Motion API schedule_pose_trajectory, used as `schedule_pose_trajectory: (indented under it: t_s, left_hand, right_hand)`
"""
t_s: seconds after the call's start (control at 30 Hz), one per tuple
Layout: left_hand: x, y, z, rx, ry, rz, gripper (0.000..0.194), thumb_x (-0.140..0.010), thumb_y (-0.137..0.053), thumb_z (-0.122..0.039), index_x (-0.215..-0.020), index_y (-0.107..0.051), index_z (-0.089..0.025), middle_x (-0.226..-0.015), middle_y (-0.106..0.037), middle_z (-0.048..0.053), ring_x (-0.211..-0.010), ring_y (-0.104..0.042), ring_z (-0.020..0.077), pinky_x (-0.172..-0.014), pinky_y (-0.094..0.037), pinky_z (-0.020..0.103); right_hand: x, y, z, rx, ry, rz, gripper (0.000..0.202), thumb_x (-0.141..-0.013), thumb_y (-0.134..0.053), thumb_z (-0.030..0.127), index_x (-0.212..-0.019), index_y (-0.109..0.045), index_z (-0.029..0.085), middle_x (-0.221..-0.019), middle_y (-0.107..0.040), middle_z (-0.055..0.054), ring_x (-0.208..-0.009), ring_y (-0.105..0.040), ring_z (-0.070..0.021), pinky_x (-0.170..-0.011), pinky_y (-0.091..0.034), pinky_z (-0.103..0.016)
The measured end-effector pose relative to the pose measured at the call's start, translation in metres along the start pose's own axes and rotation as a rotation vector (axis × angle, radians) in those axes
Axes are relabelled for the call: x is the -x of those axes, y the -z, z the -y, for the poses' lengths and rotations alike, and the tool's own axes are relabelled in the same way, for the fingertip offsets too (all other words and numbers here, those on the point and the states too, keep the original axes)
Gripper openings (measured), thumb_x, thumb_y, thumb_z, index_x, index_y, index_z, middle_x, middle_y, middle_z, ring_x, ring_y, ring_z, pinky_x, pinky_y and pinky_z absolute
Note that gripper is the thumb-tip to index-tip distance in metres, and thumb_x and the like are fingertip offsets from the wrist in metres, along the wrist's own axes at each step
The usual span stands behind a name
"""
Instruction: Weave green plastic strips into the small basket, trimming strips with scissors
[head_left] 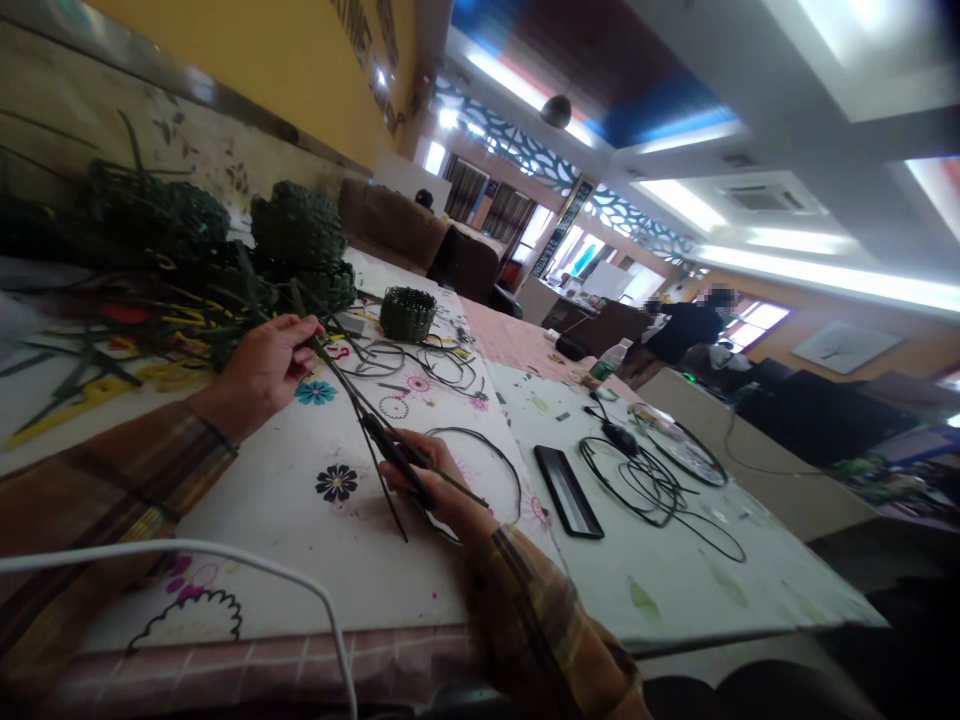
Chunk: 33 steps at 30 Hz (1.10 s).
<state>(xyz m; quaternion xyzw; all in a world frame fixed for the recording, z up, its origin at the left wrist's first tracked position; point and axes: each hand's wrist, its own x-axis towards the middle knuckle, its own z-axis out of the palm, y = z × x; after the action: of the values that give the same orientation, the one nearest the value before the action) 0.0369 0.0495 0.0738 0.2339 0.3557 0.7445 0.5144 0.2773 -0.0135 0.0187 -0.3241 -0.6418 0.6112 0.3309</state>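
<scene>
My left hand point(262, 370) pinches the upper end of some thin dark green strips point(341, 378) above the flower-printed tablecloth. The strips slant down to the right, toward my other hand. My right hand point(439, 480) is closed around a black-handled tool point(397, 458), whose tip meets the strips; the kind of tool is hard to make out. One strip end hangs down over the cloth, and another runs past my right fingers. A small round woven green basket point(407, 313) stands behind my hands, near loops of thin dark cord point(450, 365).
Dark green woven pieces point(296, 230) and loose strips are heaped at the left by the wall. On the right lie a black tray point(568, 490), coiled black cable point(637, 480) and a plastic bottle point(611, 358). A white cable point(225, 550) crosses the near left. A person point(686, 325) is farther back.
</scene>
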Motion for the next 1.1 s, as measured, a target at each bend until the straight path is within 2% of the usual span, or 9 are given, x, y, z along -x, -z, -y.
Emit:
schedule_pose_trajectory:
  t_s: [0.23,0.43,0.6,0.83,1.0,1.1]
  left_hand:
    - [0.0,0.001,0.001,-0.03,-0.016,0.016,0.027,-0.081,-0.067,-0.003,-0.065,-0.048,-0.014,-0.065,-0.059,-0.003,-0.038,-0.033,0.0008,-0.034,-0.028,0.012]
    - [-0.006,0.003,-0.005,-0.019,-0.011,0.014,0.015,-0.082,-0.067,-0.007,-0.073,-0.056,-0.013,-0.063,-0.055,-0.005,-0.04,-0.033,0.0008,-0.036,-0.028,0.012]
    - [-0.004,0.002,-0.004,-0.051,-0.016,0.04,0.029,-0.079,-0.069,-0.005,-0.067,-0.045,-0.016,-0.064,-0.054,-0.005,-0.04,-0.032,0.0013,-0.036,-0.025,0.012]
    - [0.005,-0.001,0.006,-0.106,-0.031,0.069,0.03,-0.079,-0.068,-0.005,-0.066,-0.044,-0.016,-0.064,-0.052,-0.005,-0.04,-0.032,0.0014,-0.036,-0.024,0.012]
    - [0.003,0.0,0.002,-0.103,-0.053,0.056,0.026,-0.082,-0.064,-0.005,-0.067,-0.046,-0.015,-0.068,-0.057,-0.004,-0.041,-0.034,0.0018,-0.037,-0.028,0.013]
    - [-0.001,0.002,-0.002,-0.104,-0.053,0.028,0.019,-0.085,-0.064,-0.008,-0.07,-0.053,-0.013,-0.065,-0.055,-0.004,-0.042,-0.034,0.0018,-0.038,-0.029,0.013]
  right_hand:
    - [0.001,-0.007,0.006,0.016,-0.019,-0.015,0.032,-0.078,-0.077,0.045,-0.086,-0.063,0.017,-0.059,-0.045,0.008,-0.046,-0.037,-0.0051,-0.04,-0.031,-0.018]
    - [0.004,-0.011,0.011,0.015,-0.029,-0.018,0.032,-0.078,-0.076,0.045,-0.083,-0.061,0.017,-0.057,-0.045,0.008,-0.043,-0.037,-0.0046,-0.038,-0.032,-0.018]
    - [0.002,-0.01,0.002,-0.058,-0.007,-0.001,0.029,-0.077,-0.078,0.039,-0.089,-0.063,0.017,-0.06,-0.049,0.007,-0.046,-0.041,-0.0048,-0.041,-0.032,-0.018]
    - [-0.001,-0.006,-0.004,-0.081,-0.012,-0.027,0.039,-0.076,-0.079,0.036,-0.108,-0.065,0.018,-0.061,-0.052,0.008,-0.044,-0.043,-0.0056,-0.041,-0.033,-0.018]
    - [-0.001,-0.008,0.001,-0.028,-0.011,-0.037,0.031,-0.077,-0.079,0.042,-0.084,-0.06,0.018,-0.055,-0.047,0.009,-0.041,-0.038,-0.0046,-0.038,-0.03,-0.018]
    - [0.001,-0.008,0.004,-0.014,-0.018,-0.034,0.032,-0.077,-0.078,0.044,-0.08,-0.059,0.018,-0.054,-0.046,0.008,-0.042,-0.038,-0.0049,-0.037,-0.03,-0.018]
